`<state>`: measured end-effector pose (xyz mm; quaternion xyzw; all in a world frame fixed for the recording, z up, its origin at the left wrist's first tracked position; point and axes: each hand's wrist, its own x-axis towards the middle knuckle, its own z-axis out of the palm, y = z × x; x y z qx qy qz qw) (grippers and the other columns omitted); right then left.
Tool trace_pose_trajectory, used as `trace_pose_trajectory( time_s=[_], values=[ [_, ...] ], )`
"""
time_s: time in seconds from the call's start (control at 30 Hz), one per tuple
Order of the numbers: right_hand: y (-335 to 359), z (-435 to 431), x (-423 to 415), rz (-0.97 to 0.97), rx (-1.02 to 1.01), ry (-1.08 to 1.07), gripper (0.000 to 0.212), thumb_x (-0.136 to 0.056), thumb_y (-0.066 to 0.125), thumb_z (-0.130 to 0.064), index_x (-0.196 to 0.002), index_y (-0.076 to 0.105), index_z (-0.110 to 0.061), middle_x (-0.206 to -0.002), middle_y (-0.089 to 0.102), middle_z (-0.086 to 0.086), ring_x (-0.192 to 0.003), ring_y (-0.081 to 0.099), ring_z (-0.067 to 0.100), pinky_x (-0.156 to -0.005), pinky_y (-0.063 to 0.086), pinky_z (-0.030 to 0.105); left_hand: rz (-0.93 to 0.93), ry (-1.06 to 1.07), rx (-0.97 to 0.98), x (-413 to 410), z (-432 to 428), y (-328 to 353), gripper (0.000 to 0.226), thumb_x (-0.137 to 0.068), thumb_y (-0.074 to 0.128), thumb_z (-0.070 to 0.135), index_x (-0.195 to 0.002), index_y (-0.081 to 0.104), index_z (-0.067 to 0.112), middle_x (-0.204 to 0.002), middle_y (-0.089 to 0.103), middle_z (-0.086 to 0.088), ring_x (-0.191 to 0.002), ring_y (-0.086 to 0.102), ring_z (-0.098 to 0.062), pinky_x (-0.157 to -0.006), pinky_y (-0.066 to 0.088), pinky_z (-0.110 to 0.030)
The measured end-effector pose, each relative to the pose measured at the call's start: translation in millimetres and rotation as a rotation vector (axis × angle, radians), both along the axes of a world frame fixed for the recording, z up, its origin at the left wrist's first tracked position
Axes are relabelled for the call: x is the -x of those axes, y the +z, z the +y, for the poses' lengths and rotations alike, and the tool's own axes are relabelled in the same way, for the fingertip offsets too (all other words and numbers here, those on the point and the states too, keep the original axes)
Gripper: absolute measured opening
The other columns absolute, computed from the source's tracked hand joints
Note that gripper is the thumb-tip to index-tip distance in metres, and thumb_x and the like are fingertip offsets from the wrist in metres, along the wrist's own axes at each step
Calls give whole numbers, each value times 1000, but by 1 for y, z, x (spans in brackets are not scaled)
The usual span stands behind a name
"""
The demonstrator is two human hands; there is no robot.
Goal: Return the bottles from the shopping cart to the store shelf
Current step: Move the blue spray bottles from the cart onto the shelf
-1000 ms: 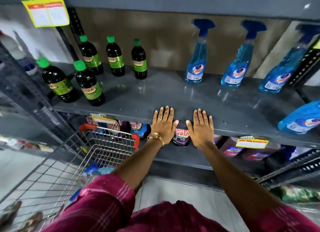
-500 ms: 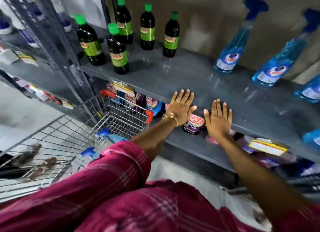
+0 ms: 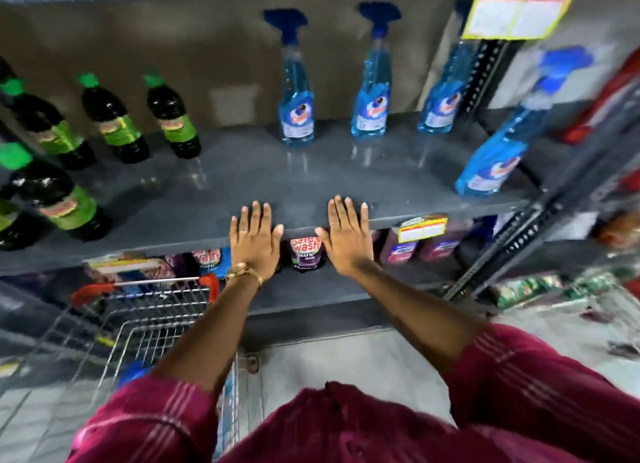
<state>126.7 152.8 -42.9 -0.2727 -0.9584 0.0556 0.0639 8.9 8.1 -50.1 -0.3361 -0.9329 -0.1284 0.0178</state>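
Green-capped dark bottles (image 3: 117, 123) stand at the left of the grey shelf (image 3: 311, 178), some cut off by the frame edge. Below them your wire shopping cart (image 3: 145, 310) sits left of your arms, with blue bottles (image 3: 133, 374) inside it, mostly hidden behind your maroon sleeve (image 3: 149, 424). Your left hand (image 3: 254, 241) lies flat and spread on the shelf's front edge, holding nothing; your right hand (image 3: 346, 239) does the same just beside it. Blue spray bottles (image 3: 297, 92) line the back right, one (image 3: 495, 161) tilted near the edge. Pouches (image 3: 306, 253) below are blurred.
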Motion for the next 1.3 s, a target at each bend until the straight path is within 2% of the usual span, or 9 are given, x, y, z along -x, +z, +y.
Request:
trace_pose_trajectory(
  time_s=[0.23,0.5,0.73,0.87,1.0,1.03,1.1,1.2,1.3],
  values=[
    [-4,-11,-8,24,4,7,63,-98,22,-43,-149,11,-8,-160,15,9,-149,7,28,-121,-4,51,-11,15,22,-3,-5,3,56,-99,18,40,-149,11,16,-160,10,-8,-148,4,-28,-122,0,-45],
    [-9,-24,0,159,160,-58,65,-96,23,-43,-148,17,-5,-160,17,10,-149,3,34,-120,-4,53,46,-49,87,-8,-19,6,57,-98,26,35,-148,10,13,-159,14,-10,-147,7,-30,-121,3,-46],
    [-1,-75,7,184,253,425,62,-92,16,-41,-142,37,-10,-153,37,8,-147,19,29,-121,2,50,31,69,-70,-47,-80,-12,67,-82,55,17,-143,29,5,-153,32,-14,-143,26,-33,-118,19,-50],
    [-3,-122,23,191,512,738,53,-95,28,-40,-132,52,-10,-140,54,9,-139,39,25,-119,19,30,-289,575,-359,-86,-158,-47,58,-88,49,27,-140,36,6,-148,39,-17,-137,37,-32,-114,29,-43],
    [2,-179,53,-9,831,831,37,-94,45,-26,-117,63,-3,-119,68,14,-110,61,19,-89,36,7,-680,1064,-656,-113,-230,-88,43,-84,53,29,-115,56,-1,-109,63,-25,-99,60,-33,-88,45,-39],
    [-1,-197,63,-95,906,837,37,-92,47,-25,-115,63,-1,-116,69,16,-105,61,17,-86,41,10,-779,1119,-657,-115,-245,-102,22,-88,56,23,-94,61,3,-89,63,-23,-82,59,-28,-77,44,-37],
    [-15,-229,84,-260,985,807,36,-91,50,-23,-114,63,2,-114,69,21,-103,63,23,-89,49,29,-944,1176,-612,-116,-270,-136,25,-90,56,16,-65,53,12,-66,56,-16,-67,54,-24,-67,40,-37],
    [-37,-262,105,-487,992,687,28,-94,48,-8,-116,60,6,-116,66,25,-111,61,35,-96,47,40,-1166,1140,-426,-116,-285,-180,44,-90,48,35,-89,64,-6,-103,66,-30,-97,63,-40,-80,49,-41],
    [-66,-283,125,-624,976,480,27,-93,48,-6,-112,62,6,-92,65,18,-85,61,26,-70,46,30,-1179,1199,-410,-98,-281,-199,43,-92,52,26,-115,55,-11,-122,59,-30,-112,58,-41,-89,48,-41]
  ],
)
